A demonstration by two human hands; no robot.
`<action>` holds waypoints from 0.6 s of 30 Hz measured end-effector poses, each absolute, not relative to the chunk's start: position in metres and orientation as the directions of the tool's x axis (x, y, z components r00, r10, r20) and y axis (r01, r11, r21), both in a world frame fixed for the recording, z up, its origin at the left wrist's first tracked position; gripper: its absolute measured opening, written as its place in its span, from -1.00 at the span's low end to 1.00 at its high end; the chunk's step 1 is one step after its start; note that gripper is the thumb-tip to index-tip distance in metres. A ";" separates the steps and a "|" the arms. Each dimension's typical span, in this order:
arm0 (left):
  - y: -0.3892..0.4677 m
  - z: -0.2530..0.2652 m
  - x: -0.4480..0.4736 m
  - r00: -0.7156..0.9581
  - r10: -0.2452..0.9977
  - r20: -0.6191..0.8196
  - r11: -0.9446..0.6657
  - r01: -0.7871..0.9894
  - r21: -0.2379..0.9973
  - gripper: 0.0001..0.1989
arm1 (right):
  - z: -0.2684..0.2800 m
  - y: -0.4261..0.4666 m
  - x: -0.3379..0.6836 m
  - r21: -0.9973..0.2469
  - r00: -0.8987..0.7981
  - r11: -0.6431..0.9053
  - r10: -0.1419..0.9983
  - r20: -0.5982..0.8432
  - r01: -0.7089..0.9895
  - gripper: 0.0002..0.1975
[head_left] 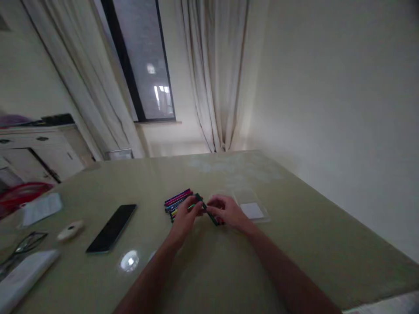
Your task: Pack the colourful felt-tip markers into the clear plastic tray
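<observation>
A dark green marker pen [212, 218] slants between my two hands over the table. My left hand [186, 220] pinches it near its upper end, fingertips closed. From the other side, my right hand [226, 211] has its thumb and fingers closed on the same pen's middle. Beside and partly behind my left hand lies a row of coloured marker pens [178, 198], purple, pink, blue and yellow among them. Something reddish shows under my right fingers, too hidden to name. To the right of my right hand lies a clear plastic sleeve [264, 212] with a white card [252, 210] in it.
On the table [314, 235], left of my hands, lie a black phone [111, 229], a whitish rounded object [70, 230], a pair of glasses [31, 242] and a white box-like object [28, 277]. A pale packet [42, 208] lies farther back. The wall [334, 109] borders the right side.
</observation>
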State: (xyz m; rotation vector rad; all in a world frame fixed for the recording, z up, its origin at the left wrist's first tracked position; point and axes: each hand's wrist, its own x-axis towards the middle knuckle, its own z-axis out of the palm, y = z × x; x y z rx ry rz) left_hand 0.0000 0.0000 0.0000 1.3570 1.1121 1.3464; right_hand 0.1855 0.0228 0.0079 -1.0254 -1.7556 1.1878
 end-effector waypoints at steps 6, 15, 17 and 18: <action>-0.004 -0.010 0.003 0.066 0.958 0.280 -0.287 0.294 0.912 -0.64 | 0.006 0.036 0.195 -0.949 -0.316 0.271 0.925 0.211 0.161 -0.75; -0.025 -0.021 0.024 0.559 0.762 0.327 -0.648 0.657 0.385 -0.52 | 0.002 0.054 0.240 -0.912 -0.122 0.051 0.993 0.001 0.407 -0.86; -0.024 -0.020 0.024 0.547 0.778 0.309 -0.628 0.676 0.386 -0.57 | -0.001 0.051 0.237 -0.916 -0.163 0.030 0.986 -0.038 0.400 -0.86; -0.023 -0.020 0.024 0.534 0.789 0.304 -0.615 0.685 0.391 -0.57 | -0.002 0.050 0.234 -0.917 -0.166 0.027 0.985 -0.043 0.398 -0.86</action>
